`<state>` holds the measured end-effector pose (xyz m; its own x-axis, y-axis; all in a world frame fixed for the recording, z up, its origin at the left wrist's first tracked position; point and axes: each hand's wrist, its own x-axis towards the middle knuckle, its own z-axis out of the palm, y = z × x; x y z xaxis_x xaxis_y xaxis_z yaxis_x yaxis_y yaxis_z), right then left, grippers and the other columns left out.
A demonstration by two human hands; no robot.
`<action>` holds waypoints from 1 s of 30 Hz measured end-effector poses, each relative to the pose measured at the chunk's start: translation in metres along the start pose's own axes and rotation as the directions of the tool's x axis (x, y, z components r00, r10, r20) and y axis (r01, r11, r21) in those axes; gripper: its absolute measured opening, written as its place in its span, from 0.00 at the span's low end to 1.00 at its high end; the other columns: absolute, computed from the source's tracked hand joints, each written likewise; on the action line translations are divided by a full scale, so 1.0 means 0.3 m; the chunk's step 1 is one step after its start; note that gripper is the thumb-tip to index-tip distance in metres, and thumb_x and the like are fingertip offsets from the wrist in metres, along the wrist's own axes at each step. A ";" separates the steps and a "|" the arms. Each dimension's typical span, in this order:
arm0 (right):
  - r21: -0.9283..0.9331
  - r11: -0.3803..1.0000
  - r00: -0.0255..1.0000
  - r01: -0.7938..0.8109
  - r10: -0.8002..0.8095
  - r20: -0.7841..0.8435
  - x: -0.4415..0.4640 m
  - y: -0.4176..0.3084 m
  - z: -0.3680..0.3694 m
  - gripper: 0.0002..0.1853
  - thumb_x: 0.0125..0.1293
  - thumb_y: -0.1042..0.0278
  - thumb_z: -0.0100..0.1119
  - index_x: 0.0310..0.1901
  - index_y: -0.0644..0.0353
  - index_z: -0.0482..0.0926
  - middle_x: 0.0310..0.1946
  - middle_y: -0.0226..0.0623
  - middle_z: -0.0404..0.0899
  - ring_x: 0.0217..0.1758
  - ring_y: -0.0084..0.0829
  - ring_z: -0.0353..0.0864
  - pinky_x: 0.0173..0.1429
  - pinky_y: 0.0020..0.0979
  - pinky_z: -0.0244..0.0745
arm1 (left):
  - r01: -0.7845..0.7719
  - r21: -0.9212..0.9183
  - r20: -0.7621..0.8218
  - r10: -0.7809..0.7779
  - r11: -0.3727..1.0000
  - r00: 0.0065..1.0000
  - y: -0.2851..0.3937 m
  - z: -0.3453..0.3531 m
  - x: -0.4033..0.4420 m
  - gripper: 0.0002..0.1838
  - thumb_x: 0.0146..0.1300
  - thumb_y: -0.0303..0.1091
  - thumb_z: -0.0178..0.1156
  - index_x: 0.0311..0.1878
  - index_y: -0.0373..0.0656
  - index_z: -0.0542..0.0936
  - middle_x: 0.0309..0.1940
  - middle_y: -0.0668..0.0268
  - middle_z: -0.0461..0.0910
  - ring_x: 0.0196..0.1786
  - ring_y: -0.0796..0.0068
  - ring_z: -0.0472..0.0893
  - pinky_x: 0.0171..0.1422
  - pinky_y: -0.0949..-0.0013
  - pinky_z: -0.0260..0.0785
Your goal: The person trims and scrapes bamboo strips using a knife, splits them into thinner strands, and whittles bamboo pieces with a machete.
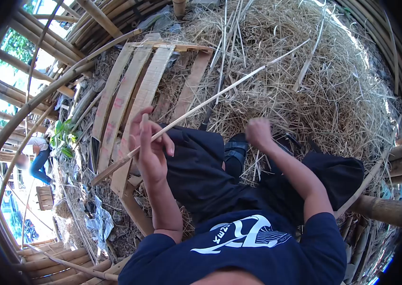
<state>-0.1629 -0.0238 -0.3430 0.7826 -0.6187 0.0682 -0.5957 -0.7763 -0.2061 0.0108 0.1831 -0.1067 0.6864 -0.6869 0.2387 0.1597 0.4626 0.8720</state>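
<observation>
A long, pale bamboo strip (220, 93) slants from the lower left to the upper right above my lap. My left hand (152, 147) is around its lower part, with the strip passing between thumb and fingers and some fingers raised. To the right of the strip, my right hand (259, 134) is closed in a fist above my feet, slightly blurred. Whether anything is inside that fist is hidden. The right hand is apart from the strip. A narrow dark object (204, 118) lies by my knee, its kind unclear.
A slatted wooden pallet (137, 85) leans at the left. Straw-like shavings (296, 90) cover the ground ahead, with loose thin strips (231, 33) on top. Bamboo poles (49, 95) frame the left side, and a thick pole (386, 210) juts in at right. Another person (39, 159) bends outside.
</observation>
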 end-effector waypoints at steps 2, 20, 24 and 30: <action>0.389 0.917 0.992 -0.091 0.047 0.120 0.052 -0.133 0.053 0.16 0.60 0.59 0.57 0.34 0.67 0.78 0.31 0.55 0.81 0.38 0.55 0.81 0.45 0.49 0.77 | -0.030 0.106 -0.025 0.032 0.994 0.999 0.016 0.008 -0.024 0.25 0.72 0.44 0.49 0.60 0.30 0.65 0.29 0.61 0.75 0.22 0.73 0.77 0.26 0.75 0.72; 0.513 0.592 0.730 -0.622 0.200 0.653 0.211 -0.496 0.545 0.27 0.68 0.63 0.39 0.66 0.65 0.57 0.55 0.65 0.73 0.59 0.61 0.74 0.63 0.52 0.68 | -0.296 0.593 0.250 0.178 0.749 0.952 0.117 -0.026 0.026 0.43 0.71 0.64 0.27 0.61 0.27 0.67 0.38 0.43 0.80 0.29 0.59 0.84 0.29 0.68 0.78; 0.483 0.388 0.610 -0.785 0.351 0.710 0.236 -0.543 0.525 0.26 0.70 0.63 0.37 0.68 0.60 0.54 0.57 0.63 0.72 0.61 0.58 0.73 0.65 0.51 0.66 | -0.321 0.504 0.179 0.267 0.802 0.947 0.105 -0.014 0.074 0.40 0.73 0.60 0.26 0.59 0.28 0.69 0.36 0.48 0.81 0.27 0.61 0.82 0.26 0.71 0.75; 0.451 0.030 0.405 -0.892 0.493 0.770 0.266 -0.569 0.614 0.44 0.59 0.54 0.61 0.70 0.59 0.47 0.56 0.57 0.75 0.60 0.55 0.75 0.65 0.49 0.66 | -0.312 0.394 0.216 0.243 0.865 0.946 0.106 -0.002 0.044 0.40 0.73 0.60 0.25 0.56 0.28 0.71 0.33 0.50 0.80 0.21 0.61 0.78 0.23 0.70 0.72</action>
<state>0.0345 0.0816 -0.4822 0.1621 -0.5409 -0.8253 -0.6345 0.5834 -0.5070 0.0254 0.1890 -0.0761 0.5344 -0.6586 0.5298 -0.3554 0.3937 0.8478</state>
